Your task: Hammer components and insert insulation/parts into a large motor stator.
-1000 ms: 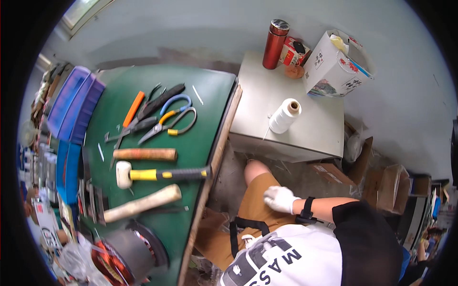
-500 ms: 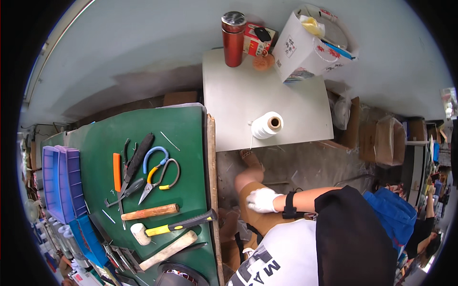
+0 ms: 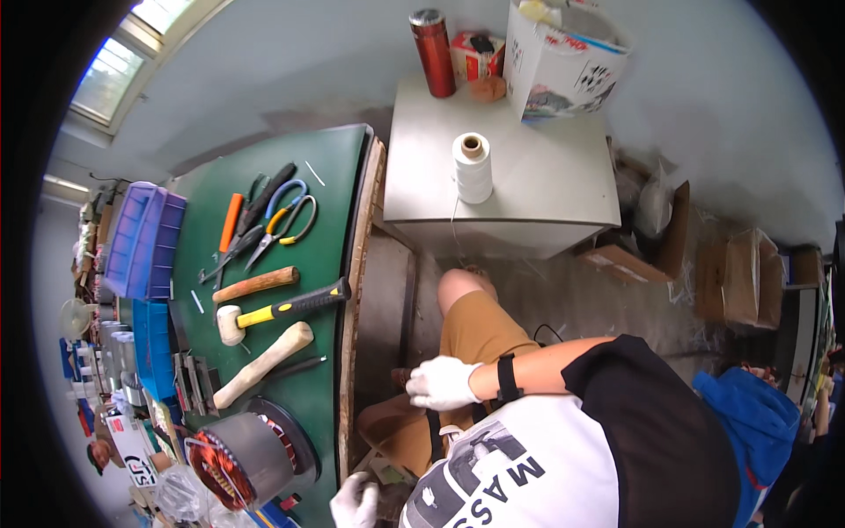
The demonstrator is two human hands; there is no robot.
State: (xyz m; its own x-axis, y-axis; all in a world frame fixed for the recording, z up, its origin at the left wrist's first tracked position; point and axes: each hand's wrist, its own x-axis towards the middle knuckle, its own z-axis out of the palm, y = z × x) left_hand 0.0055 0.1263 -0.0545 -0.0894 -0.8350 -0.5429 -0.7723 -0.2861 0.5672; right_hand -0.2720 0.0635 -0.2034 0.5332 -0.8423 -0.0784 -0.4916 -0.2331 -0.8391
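Observation:
My right hand point(image 3: 443, 383), in a white glove with a black band at the wrist, hovers over my lap with its fingers curled in. Nothing shows in it. At the lower edge my left hand point(image 3: 355, 503), also gloved in white, has its thumb and fingers apart and is partly cut off. Closest to it is a motor stator point(image 3: 264, 453), a grey cylinder with copper windings, on the green bench point(image 3: 308, 216). Behind the stator lie a wooden stick point(image 3: 264, 363), a white-headed mallet point(image 3: 286, 308), a wooden handle point(image 3: 255, 284) and scissors point(image 3: 283, 224).
A white table point(image 3: 546, 180) holds a thread cone point(image 3: 473, 172), a red flask point(image 3: 433, 55) and a white carton bag point(image 3: 563, 66). Purple bins point(image 3: 145, 242) line the bench's far left. Cardboard boxes point(image 3: 739, 277) stand on the floor at right.
My view has turned toward the bench, bringing the stator more fully into sight. My right hand has lifted off my thigh and moved left. My left hand has come in at the lower edge.

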